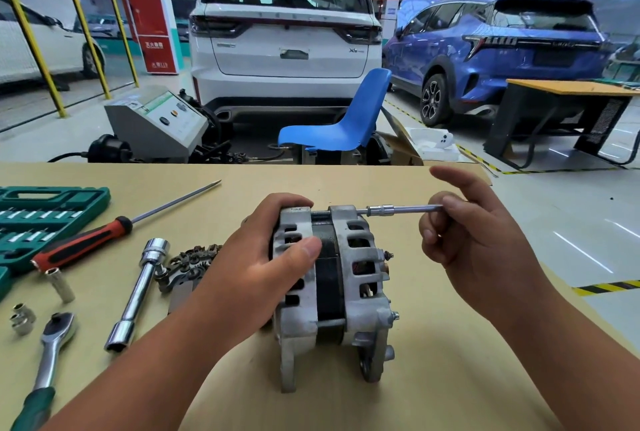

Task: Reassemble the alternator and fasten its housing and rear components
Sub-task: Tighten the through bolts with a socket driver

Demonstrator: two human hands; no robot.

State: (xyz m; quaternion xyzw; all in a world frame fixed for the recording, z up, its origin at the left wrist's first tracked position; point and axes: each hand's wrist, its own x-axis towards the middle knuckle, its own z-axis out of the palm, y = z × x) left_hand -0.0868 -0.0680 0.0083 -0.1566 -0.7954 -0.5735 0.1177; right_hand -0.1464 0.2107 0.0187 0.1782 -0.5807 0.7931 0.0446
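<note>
Alternator (pixel 332 288) sits centre of the table (pixel 450 378), left hand (pixel 263 267) wrapped round its housing. Right hand (pixel 474 243) pinches the driver (pixel 381 211) on the 12 o'clock bolt (pixel 320 213) — keep the shaft in line, spin finger-light first, then tighten evenly.

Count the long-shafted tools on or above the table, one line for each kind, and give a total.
Screwdriver: 1
Ratchet wrench: 1
Long tubular socket: 1
Socket driver, held by the right hand at the top of the alternator: 1
Total: 4
</note>
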